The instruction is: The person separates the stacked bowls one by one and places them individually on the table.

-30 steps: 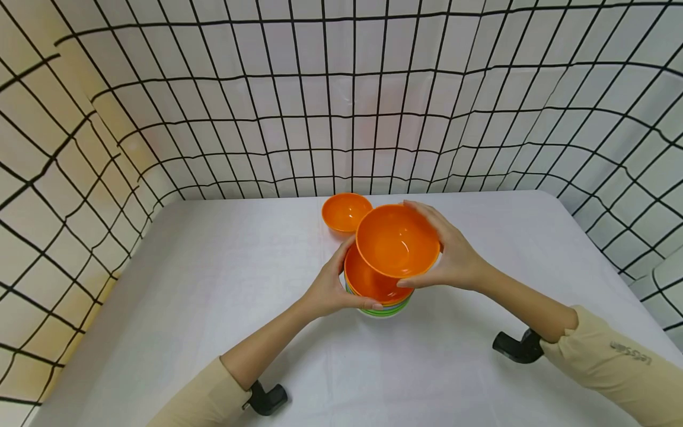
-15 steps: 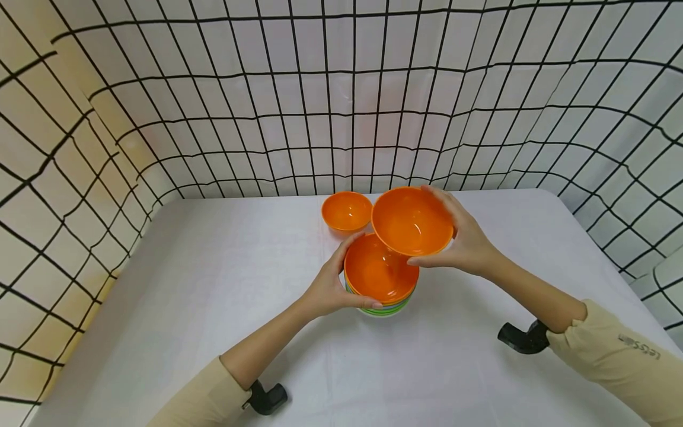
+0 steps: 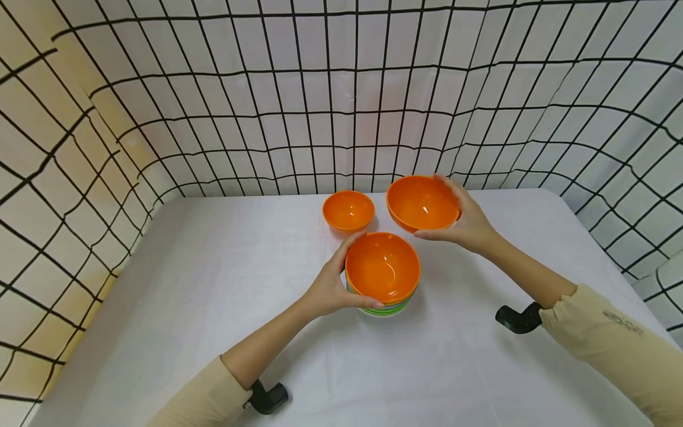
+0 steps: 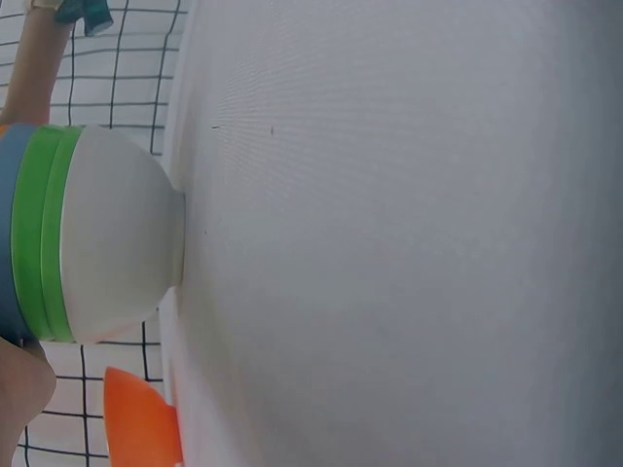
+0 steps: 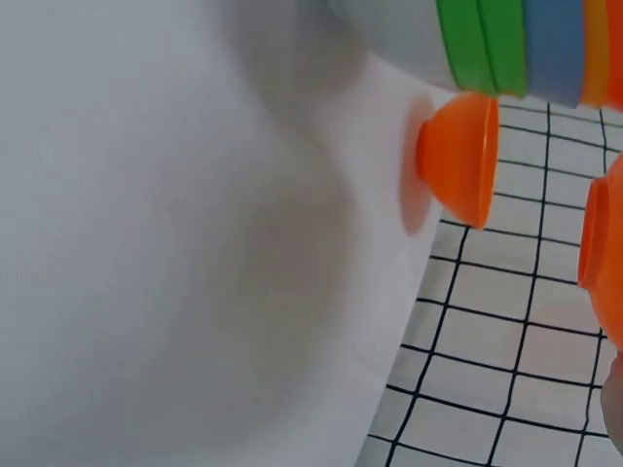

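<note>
A stack of nested bowls (image 3: 383,270) stands near the middle of the table, orange inside at the top. From the side, in the left wrist view, the stack shows blue, green and white bowls (image 4: 117,233). My left hand (image 3: 337,283) grips the stack's left side, thumb at the front and fingers at the back of the rim. My right hand (image 3: 466,222) holds a separate orange bowl (image 3: 421,203) by its right side, raised above the table behind and right of the stack. Its base shows at the edge of the right wrist view.
A smaller orange bowl (image 3: 348,211) sits on the white-covered table (image 3: 240,267) behind the stack, left of the held bowl. A black wire grid (image 3: 341,95) over white sheeting rises along the back and both sides of the table.
My right hand has carried the orange bowl from over the stack back and to the right, uncovering the stack's top bowl. The left hand has kept its place on the stack.
</note>
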The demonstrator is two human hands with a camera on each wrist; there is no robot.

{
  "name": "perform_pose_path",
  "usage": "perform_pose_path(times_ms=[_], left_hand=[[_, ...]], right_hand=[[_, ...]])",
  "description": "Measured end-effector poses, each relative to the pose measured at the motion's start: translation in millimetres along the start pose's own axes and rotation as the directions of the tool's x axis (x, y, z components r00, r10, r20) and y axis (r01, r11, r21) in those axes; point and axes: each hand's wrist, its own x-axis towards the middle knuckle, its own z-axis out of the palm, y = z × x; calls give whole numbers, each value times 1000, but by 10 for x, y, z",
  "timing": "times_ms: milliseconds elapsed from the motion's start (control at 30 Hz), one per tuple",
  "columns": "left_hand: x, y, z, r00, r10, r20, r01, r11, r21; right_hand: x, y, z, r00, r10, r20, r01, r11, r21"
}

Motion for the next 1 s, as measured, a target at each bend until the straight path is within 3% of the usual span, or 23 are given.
perform_pose_path(times_ms=[600, 867, 1000], left_hand=[[-14, 25, 8, 1000, -17, -3, 17, 1000, -5], [-10, 4, 2, 1000, -11, -2, 11, 1000, -1], [-6, -1, 2, 1000, -5, -6, 5, 1000, 8]], right_hand=[[262, 479, 130, 985, 172, -8, -172, 985, -20], [394, 726, 234, 987, 161, -15, -162, 984, -76], [434, 812, 297, 980, 198, -12, -198, 977, -84]])
